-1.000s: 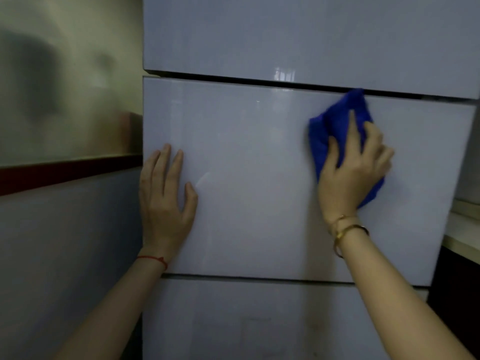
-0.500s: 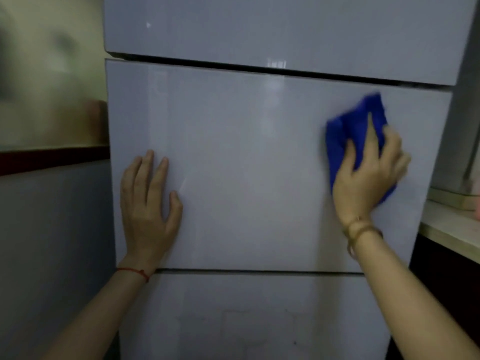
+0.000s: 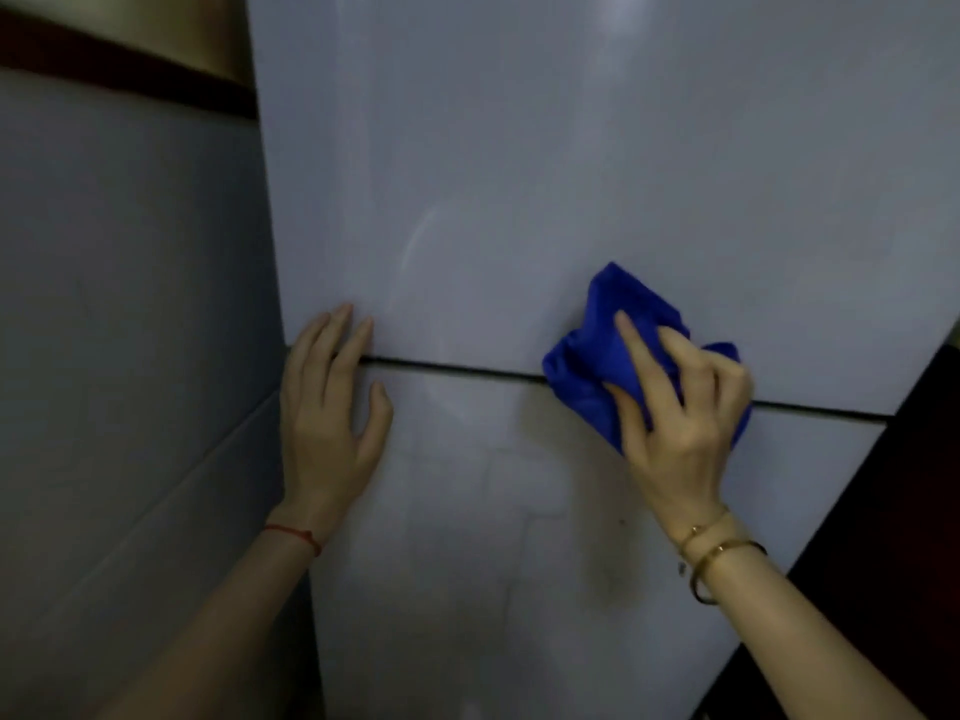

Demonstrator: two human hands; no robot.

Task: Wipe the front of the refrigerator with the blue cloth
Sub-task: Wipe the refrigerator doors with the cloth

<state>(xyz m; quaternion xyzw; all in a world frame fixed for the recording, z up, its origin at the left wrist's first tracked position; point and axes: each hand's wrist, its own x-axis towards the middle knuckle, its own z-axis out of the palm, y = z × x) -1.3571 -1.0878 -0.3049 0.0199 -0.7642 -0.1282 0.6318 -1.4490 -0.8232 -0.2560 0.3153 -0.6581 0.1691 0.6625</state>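
The glossy white refrigerator front (image 3: 519, 174) fills most of the view, with a dark horizontal seam (image 3: 457, 368) between its middle and lower doors. My right hand (image 3: 675, 407) presses the bunched blue cloth (image 3: 592, 366) against the front, right on that seam. Its fingers are spread over the cloth, which sticks out above and to the left of them. My left hand (image 3: 332, 407) lies flat with fingers apart on the refrigerator's left edge, across the same seam, and holds nothing.
A grey tiled wall (image 3: 130, 330) with a dark red band (image 3: 119, 65) runs along the left of the refrigerator. A dark cabinet side (image 3: 893, 511) borders it at the lower right.
The view has dropped down the refrigerator. Both hands have moved from the middle door down to the seam above the lower door, the right one still on the cloth.
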